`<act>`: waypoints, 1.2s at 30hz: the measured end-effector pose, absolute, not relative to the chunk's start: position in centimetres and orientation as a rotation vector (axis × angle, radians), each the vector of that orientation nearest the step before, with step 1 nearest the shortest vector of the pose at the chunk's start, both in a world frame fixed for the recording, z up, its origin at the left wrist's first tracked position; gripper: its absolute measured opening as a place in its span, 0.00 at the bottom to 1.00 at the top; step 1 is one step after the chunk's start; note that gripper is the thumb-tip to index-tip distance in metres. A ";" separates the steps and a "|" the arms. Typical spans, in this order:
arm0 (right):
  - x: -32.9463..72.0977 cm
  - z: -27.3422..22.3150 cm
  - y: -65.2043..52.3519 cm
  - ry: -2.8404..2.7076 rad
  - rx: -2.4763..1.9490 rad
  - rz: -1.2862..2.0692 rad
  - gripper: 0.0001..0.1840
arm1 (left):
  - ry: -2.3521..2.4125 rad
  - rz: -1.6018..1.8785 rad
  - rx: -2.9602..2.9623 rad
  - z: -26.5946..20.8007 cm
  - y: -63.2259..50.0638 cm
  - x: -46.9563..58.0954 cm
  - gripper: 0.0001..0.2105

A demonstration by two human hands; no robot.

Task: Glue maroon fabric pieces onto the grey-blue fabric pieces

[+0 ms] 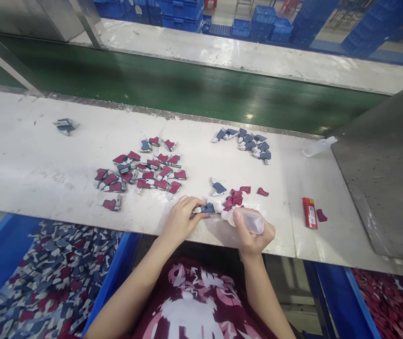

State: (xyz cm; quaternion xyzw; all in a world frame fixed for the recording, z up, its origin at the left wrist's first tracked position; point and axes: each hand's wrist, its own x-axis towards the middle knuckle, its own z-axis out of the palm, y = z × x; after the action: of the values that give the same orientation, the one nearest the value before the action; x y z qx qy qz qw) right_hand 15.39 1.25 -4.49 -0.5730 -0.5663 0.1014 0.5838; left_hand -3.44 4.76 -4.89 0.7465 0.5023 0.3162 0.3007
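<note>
A small blue piece (208,207) is pinched near the front edge of the surface (201,141) between the thumb and fingers of the left hand (183,214). A soft bottle (253,222) is gripped in the closed right hand (258,238), and its thin nozzle (225,215) is pointed toward the piece. Whether the tip is touching cannot be told, and no drop can be seen.

For good work, the piece should be kept steady and flat, with the fingertips away from the face to be wetted. The bottle should be pressed gently, so that probably only a thin, even amount is given and the edges stay clean.

The bottle is of cloudy, half-clear plastic, smooth and rounded. The held piece seems matt, with a pale, angular part at its side. Just beyond the nozzle, loose red pieces (236,197) are heaped; they are flat, with curved outlines and a raised-looking rim. Another blue piece (219,188) is laid just beyond the left hand's fingertips. Farther to the left of the hands, red-topped pieces (148,175) are gathered closely, their dark red faces being set against pale, blocky bodies.
</note>
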 end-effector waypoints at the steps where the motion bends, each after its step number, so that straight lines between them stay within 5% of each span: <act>1: 15.3 -4.5 1.3 -1.329 -1.340 0.242 0.03 | 1.331 0.841 1.975 -4.9 4.8 -3.4 0.07; 36: 13.9 -4.8 2.0 -1.421 -1.369 0.189 0.09 | 1.355 0.845 1.903 -5.0 4.8 -3.3 0.08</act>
State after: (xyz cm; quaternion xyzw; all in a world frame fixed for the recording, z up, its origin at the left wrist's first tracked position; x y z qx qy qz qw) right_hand 13.95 1.98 -4.81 -0.5778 -0.5997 0.0798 0.5478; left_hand -3.33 4.77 -5.02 0.7250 0.5162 0.3218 0.3230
